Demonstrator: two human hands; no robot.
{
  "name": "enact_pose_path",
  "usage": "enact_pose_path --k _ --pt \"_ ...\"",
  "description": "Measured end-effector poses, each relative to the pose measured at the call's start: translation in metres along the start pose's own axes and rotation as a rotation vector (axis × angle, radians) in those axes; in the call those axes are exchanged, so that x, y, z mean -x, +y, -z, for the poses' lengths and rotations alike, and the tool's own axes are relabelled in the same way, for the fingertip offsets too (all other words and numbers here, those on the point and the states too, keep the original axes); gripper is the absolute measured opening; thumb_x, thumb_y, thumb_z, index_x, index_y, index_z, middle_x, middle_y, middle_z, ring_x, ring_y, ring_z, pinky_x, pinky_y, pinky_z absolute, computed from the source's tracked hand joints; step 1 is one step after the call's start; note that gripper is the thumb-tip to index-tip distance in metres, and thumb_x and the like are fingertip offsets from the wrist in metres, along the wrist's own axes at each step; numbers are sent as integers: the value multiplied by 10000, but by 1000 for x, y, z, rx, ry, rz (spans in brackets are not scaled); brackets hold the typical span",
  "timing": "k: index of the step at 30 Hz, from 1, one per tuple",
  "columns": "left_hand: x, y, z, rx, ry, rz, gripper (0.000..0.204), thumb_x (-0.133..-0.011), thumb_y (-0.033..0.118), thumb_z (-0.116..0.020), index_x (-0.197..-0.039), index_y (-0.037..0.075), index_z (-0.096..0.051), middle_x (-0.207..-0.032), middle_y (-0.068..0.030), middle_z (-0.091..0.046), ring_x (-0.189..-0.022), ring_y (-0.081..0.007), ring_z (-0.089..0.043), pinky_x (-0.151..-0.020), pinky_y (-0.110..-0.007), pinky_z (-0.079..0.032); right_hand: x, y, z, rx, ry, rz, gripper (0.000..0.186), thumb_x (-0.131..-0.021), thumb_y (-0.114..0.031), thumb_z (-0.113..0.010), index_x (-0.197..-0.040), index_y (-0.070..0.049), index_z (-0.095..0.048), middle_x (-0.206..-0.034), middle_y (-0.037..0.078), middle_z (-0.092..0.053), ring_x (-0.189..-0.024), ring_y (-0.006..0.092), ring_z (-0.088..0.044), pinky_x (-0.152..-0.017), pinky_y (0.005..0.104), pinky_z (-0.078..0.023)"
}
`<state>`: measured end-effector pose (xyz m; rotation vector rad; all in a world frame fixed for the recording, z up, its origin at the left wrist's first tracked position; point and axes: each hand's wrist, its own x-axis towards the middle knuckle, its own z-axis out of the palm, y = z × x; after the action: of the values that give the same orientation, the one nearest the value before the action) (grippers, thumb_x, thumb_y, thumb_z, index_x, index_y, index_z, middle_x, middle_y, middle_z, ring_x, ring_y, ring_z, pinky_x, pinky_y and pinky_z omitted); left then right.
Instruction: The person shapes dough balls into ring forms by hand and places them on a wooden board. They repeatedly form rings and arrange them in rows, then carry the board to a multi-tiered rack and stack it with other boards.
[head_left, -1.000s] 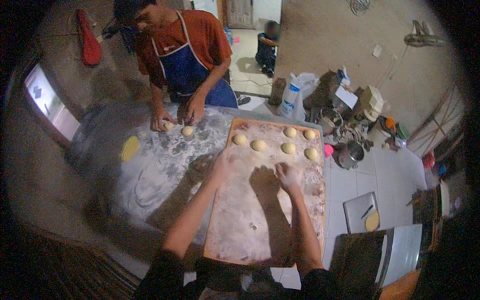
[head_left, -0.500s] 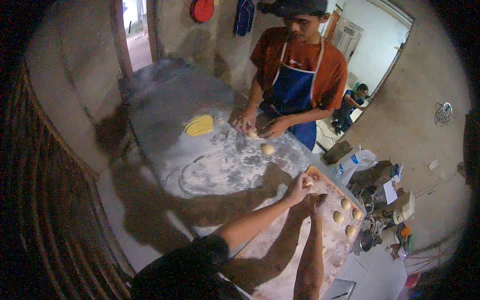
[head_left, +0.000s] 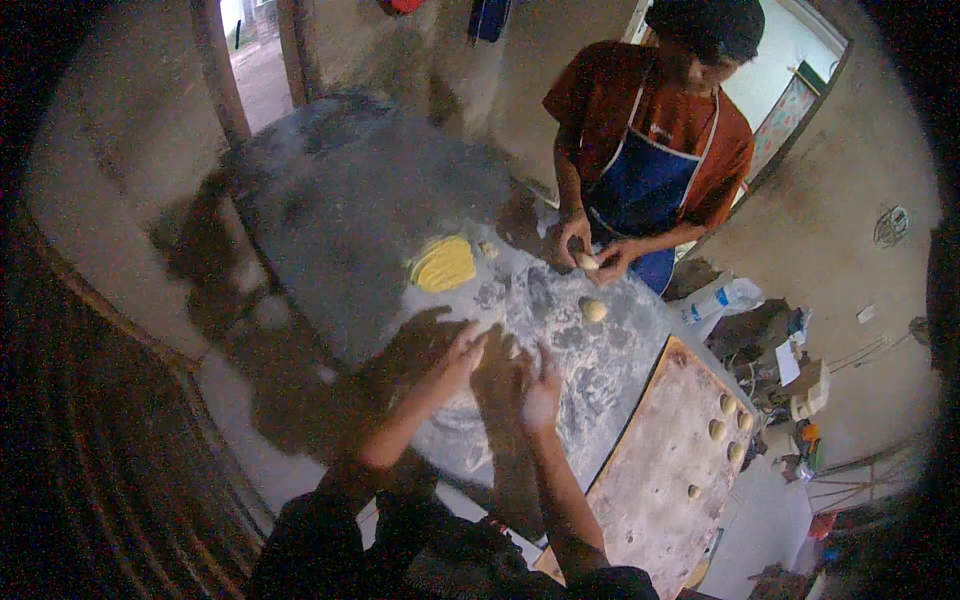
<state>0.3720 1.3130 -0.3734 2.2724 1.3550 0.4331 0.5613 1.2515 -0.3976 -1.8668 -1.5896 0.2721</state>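
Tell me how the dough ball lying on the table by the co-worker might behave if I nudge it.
The dough ball would likely roll, being roundish with nothing bracing it. It may also slide rather than stick, as pale flour dusts the table around it. Its doughy look suggests it could dent under firm pressure.

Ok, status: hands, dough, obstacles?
Left hand and right hand over floured table, grip unclear. Five dough balls on board. Yellow slab beyond left hand, seemingly not blocking.

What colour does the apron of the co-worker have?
The apron is dark blue with pale edging, seen in the head view.
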Motion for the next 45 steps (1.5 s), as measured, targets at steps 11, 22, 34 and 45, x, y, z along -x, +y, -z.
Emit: enact_pose_path --k 11,22,34,45 --pt "9 1 -14 -337 75 -361 489 -960 289 -532 -1334 -25 -504 -1403 -243 -474 -1328 -385 -419 -1131 -488 -295 -2 -7 32 300 -359 -97 433 -882 -217 -586 -1251 5 -538 -1268 215 -584 -1157 401 -550 -984 513 -425" --pt "36 31 -35 820 -12 67 403 -936 300 -656 -1184 -14 -601 -1051 -184 -673 -926 -298 -684 -784 -401 -552 3 -45 75 -545 -377 -209 296 -879 -99 -671 -1086 -40 -468 -998 153 -618 -942 264 -638 -795 422 -541" --pt "34 84 8 647 242 -195 306 -746 -23 -728 -1010 2 -578 -967 -133 -631 -873 -288 -628 -793 -362 -500 9 -71 64 -61 319 -256 607 -783 -127 -762 -1282 -8 -436 -1170 159 -566 -1068 312 -591 -852 410 -495" --pt "60 103 -31 1773 -77 -147 354 -949 399 -578 -1125 93 -551 -924 -33 -581 -840 -128 -565 -710 -281 -453 67 -42 120 -864 -175 -367 521 -955 -433 -527 -1325 -94 -385 -955 82 -610 -955 234 -587 -844 357 -462"
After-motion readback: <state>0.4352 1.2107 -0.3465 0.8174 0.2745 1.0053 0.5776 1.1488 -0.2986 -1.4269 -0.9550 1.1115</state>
